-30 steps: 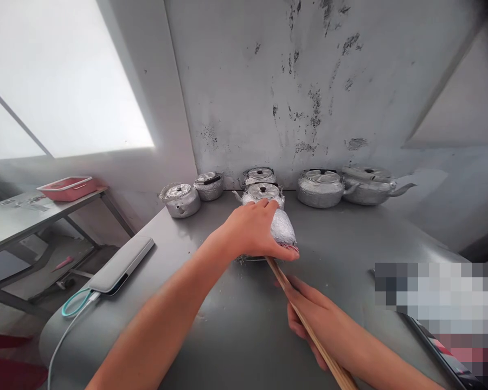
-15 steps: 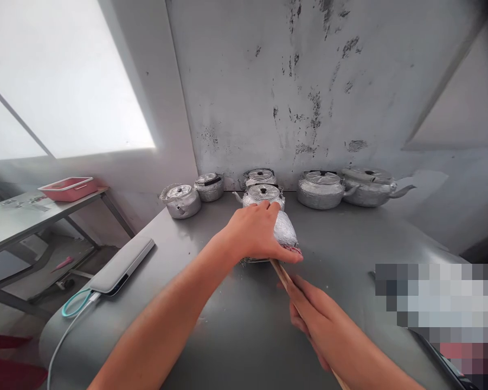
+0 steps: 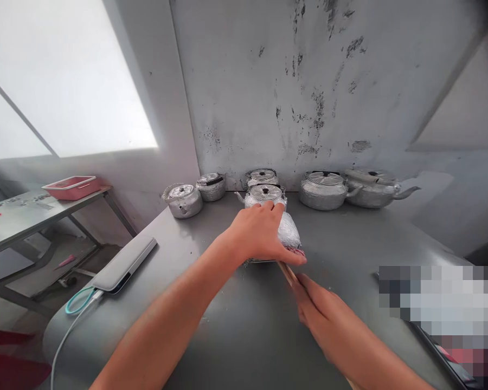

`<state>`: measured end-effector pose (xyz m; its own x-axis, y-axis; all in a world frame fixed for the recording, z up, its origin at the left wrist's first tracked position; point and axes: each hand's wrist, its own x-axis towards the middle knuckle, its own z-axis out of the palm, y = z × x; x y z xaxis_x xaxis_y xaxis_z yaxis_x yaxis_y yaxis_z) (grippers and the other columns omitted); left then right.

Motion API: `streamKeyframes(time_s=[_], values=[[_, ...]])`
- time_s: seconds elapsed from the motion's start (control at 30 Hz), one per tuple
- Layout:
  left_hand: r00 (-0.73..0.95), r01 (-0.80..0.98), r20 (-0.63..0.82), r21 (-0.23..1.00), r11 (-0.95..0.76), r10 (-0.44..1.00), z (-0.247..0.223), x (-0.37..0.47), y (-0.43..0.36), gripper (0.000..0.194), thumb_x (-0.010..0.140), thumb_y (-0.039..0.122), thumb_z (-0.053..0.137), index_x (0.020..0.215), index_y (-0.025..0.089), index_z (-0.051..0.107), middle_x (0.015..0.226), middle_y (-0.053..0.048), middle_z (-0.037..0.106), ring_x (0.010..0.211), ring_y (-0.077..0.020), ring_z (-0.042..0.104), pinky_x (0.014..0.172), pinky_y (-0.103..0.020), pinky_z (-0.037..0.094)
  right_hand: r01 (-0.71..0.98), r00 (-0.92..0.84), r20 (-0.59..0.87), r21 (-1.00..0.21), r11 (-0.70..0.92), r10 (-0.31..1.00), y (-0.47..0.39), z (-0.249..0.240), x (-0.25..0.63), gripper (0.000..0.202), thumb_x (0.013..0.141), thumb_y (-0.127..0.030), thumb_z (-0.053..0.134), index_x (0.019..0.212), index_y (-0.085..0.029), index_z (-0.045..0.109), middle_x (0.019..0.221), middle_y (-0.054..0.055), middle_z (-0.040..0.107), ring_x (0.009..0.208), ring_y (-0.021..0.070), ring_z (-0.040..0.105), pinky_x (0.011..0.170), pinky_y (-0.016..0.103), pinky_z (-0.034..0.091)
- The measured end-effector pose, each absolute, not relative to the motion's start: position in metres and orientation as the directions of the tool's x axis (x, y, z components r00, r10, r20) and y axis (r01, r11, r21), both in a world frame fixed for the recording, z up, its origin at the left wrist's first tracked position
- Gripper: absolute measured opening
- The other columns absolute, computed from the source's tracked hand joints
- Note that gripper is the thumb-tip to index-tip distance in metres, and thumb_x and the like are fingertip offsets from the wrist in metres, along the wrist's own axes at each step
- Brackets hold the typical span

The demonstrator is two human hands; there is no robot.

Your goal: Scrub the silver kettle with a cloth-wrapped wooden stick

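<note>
My left hand (image 3: 262, 233) lies over a silvery, crinkled metal piece (image 3: 288, 232) near the middle of the table, its fingers on the far side and thumb along the near edge. Reddish strands show by the thumb. My right hand (image 3: 313, 300) is wrapped round a long wooden stick (image 3: 287, 272), whose far end reaches the near edge of the metal piece under my left hand. Most of that piece is hidden by my left hand. Just behind it stands a kettle (image 3: 265, 194) with a black lid knob.
More kettles line the wall: small ones (image 3: 183, 201) at left, big ones (image 3: 323, 190) at right. A grey power bank (image 3: 124, 265) with cables lies left on the grey table (image 3: 236, 330). A pink basket (image 3: 72, 187) sits on a side table. A blurred patch covers the right edge.
The whole view has shifted slightly. My right hand has moved a little up the stick's line, closer to the metal piece. My left hand keeps its place on the piece.
</note>
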<state>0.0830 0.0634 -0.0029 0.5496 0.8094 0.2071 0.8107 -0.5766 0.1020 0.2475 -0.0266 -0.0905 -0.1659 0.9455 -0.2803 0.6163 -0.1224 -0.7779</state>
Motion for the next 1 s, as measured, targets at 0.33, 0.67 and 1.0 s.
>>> streamKeyframes(time_s=[0.33,0.67,1.0], values=[[0.556,0.803,0.214,0.109,-0.586,0.803,-0.006,0.083,0.065,0.087,0.064,0.079,0.06,0.126,0.02,0.05,0.12,-0.009,0.062,0.104,-0.0292,0.061,0.08,-0.037,0.049,0.724,-0.158,-0.271,-0.685,-0.075,0.95,-0.029,-0.082,0.247,0.041,0.102,-0.048,0.021,0.089,-0.026,0.052,0.063,-0.003,0.049,0.053,0.0164,0.046,0.052,0.029,0.03],[0.564,0.8,0.174,0.125,-0.587,0.807,0.0,0.081,0.061,0.086,0.062,0.08,0.063,0.123,0.02,0.05,0.119,-0.01,0.062,0.105,-0.0305,0.06,0.081,-0.036,0.048,0.646,-0.163,-0.31,-0.751,-0.137,0.937,-0.035,-0.083,0.243,0.042,0.101,-0.052,0.021,0.084,-0.024,0.048,0.066,-0.003,0.046,0.051,0.0114,0.042,0.044,0.023,0.031],[0.567,0.796,0.169,0.14,-0.589,0.806,0.001,0.079,0.062,0.086,0.062,0.079,0.065,0.123,0.021,0.05,0.12,-0.009,0.062,0.107,-0.0312,0.061,0.082,-0.038,0.05,0.547,-0.175,-0.413,-0.796,-0.261,0.894,-0.033,-0.083,0.243,0.037,0.1,-0.052,0.025,0.095,-0.025,0.049,0.064,-0.006,0.037,0.045,0.0113,0.04,0.033,0.02,0.036]])
